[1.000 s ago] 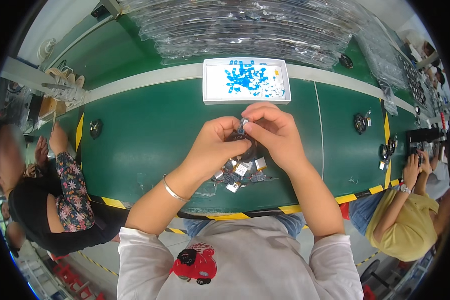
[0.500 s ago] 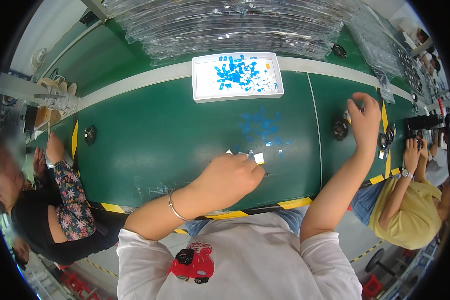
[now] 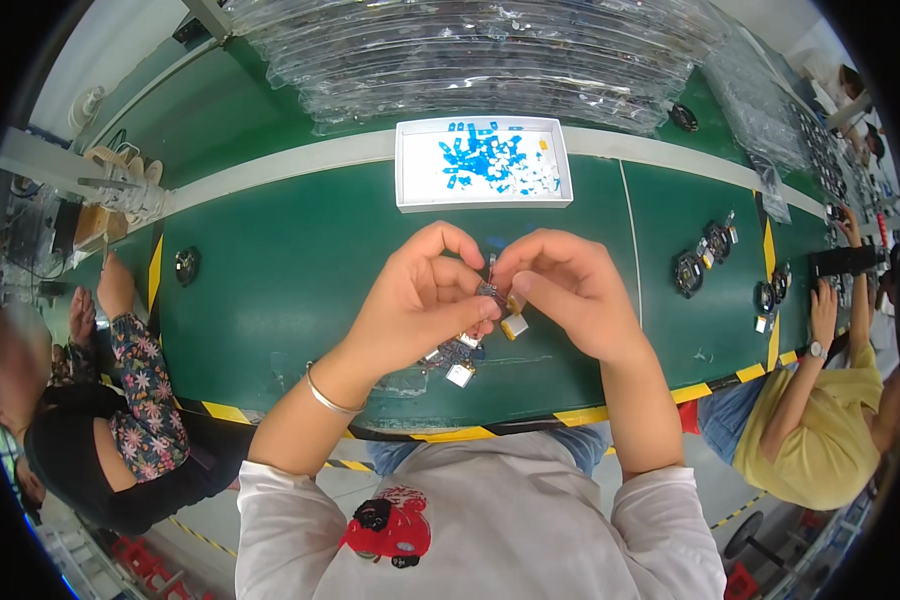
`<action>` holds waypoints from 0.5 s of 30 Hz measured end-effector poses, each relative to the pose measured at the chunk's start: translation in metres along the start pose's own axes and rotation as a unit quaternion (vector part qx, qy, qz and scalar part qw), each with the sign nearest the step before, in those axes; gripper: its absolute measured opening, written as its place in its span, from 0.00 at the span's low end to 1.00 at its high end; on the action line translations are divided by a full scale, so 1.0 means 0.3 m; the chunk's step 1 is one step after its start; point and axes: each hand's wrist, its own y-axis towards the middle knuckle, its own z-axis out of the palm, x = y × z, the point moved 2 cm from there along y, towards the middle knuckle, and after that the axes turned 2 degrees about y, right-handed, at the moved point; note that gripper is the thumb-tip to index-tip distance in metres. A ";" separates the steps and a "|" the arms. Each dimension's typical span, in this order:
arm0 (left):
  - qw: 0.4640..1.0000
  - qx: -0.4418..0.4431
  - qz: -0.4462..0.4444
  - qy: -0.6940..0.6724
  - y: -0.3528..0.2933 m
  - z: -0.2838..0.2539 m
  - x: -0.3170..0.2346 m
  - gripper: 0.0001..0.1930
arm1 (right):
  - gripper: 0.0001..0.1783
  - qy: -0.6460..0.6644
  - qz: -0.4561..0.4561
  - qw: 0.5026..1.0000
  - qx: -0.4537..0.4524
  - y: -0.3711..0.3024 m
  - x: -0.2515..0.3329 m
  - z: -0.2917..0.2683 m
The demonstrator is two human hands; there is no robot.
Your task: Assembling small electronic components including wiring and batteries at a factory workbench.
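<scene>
Green tabletop point(image 3: 270, 320) begins, at the left of the frame, at a yellow-and-black tape strip point(image 3: 157, 264); a wide stretch of it runs from there towards the middle. Striped tape also follows the curved front edge, a white rail point(image 3: 270, 173) bounds the back, and more green surface lies right of centre before another tape strip point(image 3: 770, 245).

At far left is a co-worker in black point(image 3: 80, 430); a round black part point(image 3: 186, 265) lies just inside the tape. Mid-frame, the left hand point(image 3: 425, 295) pinches a small circuit board point(image 3: 488, 290). Below it, a pile of boards and silver batteries point(image 3: 459, 373) takes up room. Behind stands a white box point(image 3: 485, 204) of blue pieces point(image 3: 475, 155). Close to the left hand, the right hand point(image 3: 575, 290) curls beside a battery point(image 3: 514, 327); whether it grips anything I cannot tell. Farther right lie round black assemblies point(image 3: 688, 273), then a co-worker in yellow point(image 3: 815, 440).
</scene>
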 end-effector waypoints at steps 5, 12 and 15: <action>0.999 -0.019 -0.038 0.000 0.005 -0.026 0.003 0.08 | 0.12 -0.034 0.038 0.999 0.005 0.022 -0.035 0.009; 0.995 -0.030 -0.094 0.012 0.008 -0.042 0.018 0.07 | 0.11 -0.012 -0.040 0.998 -0.045 0.026 -0.045 0.039; 0.994 -0.021 -0.102 0.036 0.008 -0.022 0.022 0.08 | 0.10 0.023 -0.049 0.998 -0.025 0.021 -0.048 0.034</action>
